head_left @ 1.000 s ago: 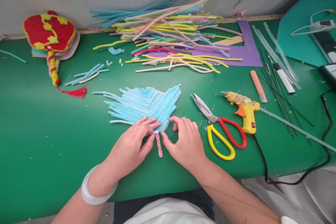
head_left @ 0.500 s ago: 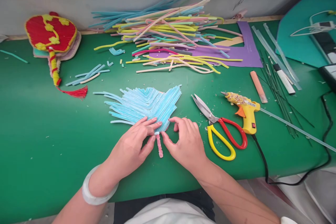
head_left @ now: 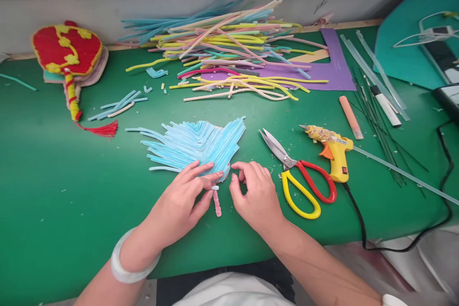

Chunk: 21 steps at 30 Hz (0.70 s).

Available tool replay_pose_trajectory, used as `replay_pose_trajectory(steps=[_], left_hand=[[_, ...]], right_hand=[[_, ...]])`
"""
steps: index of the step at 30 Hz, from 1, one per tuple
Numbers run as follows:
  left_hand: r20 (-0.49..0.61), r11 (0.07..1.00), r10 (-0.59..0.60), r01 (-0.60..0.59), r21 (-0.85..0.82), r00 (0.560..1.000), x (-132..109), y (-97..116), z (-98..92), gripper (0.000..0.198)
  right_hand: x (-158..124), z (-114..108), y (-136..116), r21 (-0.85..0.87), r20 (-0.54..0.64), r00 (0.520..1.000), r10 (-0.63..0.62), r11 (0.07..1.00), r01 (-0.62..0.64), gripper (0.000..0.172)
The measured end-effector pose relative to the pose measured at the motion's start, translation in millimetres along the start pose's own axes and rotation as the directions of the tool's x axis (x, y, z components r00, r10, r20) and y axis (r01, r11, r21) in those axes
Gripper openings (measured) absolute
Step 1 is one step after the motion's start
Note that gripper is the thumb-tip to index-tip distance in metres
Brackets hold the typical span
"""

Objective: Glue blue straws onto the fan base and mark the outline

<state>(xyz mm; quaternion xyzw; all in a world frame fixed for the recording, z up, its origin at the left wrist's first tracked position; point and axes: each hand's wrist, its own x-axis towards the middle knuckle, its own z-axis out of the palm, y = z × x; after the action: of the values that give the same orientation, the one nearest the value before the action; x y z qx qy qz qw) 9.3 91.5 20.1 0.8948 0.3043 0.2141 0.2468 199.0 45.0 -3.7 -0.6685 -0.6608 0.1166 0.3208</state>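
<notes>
A light blue fan-shaped piece (head_left: 201,143) made of fuzzy strips lies flat on the green table (head_left: 53,177), with a short pink stem (head_left: 217,202) at its lower tip. My left hand (head_left: 184,198) lies with its fingers stretched flat on the fan's lower edge, and its thumb rests beside the top of the stem. My right hand (head_left: 256,196) sits just right of the stem with its fingers curled. Its index fingertip is at the fan's tip and I see nothing in the hand.
Red and yellow scissors (head_left: 301,181) and a yellow glue gun (head_left: 332,150) with a black cord lie right of my hands. A pile of coloured strips (head_left: 229,48) and purple paper (head_left: 337,67) lie at the back. A red and yellow finished fan (head_left: 68,52) lies far left.
My right thumb has drawn away from the pink stem to the right. My left hand stays pressed on the blue fan.
</notes>
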Motion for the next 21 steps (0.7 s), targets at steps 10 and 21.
replay_pose_trajectory(steps=[10,21], left_hand=[[0.021,1.000,-0.006,0.005,0.010,1.000,0.8,-1.0,2.6,0.020],[0.026,1.000,0.002,-0.003,0.009,1.000,1.8,0.0,1.2,0.018]], right_hand=[[0.1,-1.4,0.3,0.014,0.002,1.000,-0.024,1.000,0.024,0.016],[0.8,-2.0,-0.4,0.006,0.009,1.000,-0.020,1.000,0.020,0.018]])
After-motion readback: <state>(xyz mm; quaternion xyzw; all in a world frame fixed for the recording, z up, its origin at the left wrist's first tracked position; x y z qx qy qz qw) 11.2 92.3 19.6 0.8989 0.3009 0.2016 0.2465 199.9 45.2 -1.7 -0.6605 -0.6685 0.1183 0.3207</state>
